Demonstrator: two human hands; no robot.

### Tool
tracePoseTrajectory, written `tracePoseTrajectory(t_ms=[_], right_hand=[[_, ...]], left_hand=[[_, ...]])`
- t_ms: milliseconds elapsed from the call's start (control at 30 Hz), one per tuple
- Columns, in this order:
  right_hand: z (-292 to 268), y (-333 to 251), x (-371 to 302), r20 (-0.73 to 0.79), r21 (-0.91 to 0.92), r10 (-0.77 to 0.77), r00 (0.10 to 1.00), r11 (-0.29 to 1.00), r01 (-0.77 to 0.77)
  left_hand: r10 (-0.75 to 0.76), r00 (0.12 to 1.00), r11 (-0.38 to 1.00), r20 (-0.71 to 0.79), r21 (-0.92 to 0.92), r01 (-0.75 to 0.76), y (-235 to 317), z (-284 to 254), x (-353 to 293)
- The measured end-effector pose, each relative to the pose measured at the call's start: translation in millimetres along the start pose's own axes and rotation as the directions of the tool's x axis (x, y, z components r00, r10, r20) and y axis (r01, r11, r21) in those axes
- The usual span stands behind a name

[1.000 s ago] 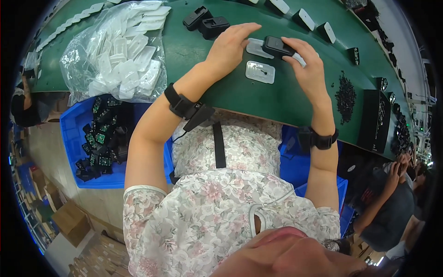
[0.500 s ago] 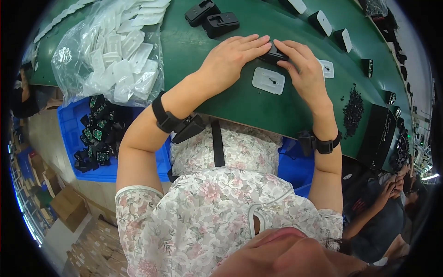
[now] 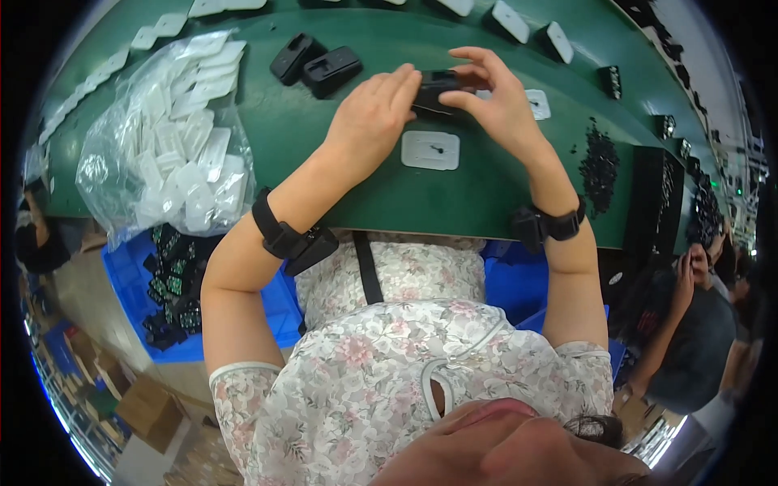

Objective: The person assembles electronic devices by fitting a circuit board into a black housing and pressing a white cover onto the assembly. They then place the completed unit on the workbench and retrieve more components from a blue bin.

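Note:
A black plastic housing is between my two hands over the green table. My left hand holds its left end, with the fingers stretched side by side against it. Around its right end bends my right hand, thumb on the near side and a finger on the far side; the index finger is lifted. Just nearer to me lies a white plastic plate with a small dark mark on it. Another white plate sits beyond my right wrist. Two more black housings rest to the left of my hands.
A clear bag of white plates covers the table's left side. Below it stands a blue bin of black parts with green circuit boards. At right are a pile of small black pieces and a black box. A co-worker's arm shows farther right.
The whole view has shifted, so the table things sit farther left. My right hand has loosened, with its index finger now raised and more of the black housing showing.

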State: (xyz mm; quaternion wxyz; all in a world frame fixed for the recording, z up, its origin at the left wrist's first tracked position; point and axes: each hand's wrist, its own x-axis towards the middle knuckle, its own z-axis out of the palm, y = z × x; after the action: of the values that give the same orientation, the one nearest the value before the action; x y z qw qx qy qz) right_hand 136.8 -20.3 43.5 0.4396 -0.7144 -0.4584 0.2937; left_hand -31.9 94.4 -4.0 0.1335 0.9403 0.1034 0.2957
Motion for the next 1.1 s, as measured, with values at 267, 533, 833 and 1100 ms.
tracePoseTrajectory(t_ms=[267,533,833,1100], right_hand=[[-7,1,-16,-0.227,0.475,0.042,0.973,0.877,0.073],[-118,49,6,-0.515,0.216,-0.145,0.845,0.932,0.292],[-268,115,69,-0.17,-0.372,0.096,0.981,0.916,-0.154],[-285,144,95,0.016,-0.4,0.185,0.983,0.902,-0.163]], left_hand=[[-0.471,0.852,0.3,0.228,-0.867,0.398,27,7,48],[-0.36,0.899,0.338,0.248,-0.864,0.373,47,29,69],[-0.138,0.988,0.944,0.064,-0.292,0.151,38,-21,-17],[-0.101,0.976,0.991,0.194,-0.066,0.116,59,-26,-33]])
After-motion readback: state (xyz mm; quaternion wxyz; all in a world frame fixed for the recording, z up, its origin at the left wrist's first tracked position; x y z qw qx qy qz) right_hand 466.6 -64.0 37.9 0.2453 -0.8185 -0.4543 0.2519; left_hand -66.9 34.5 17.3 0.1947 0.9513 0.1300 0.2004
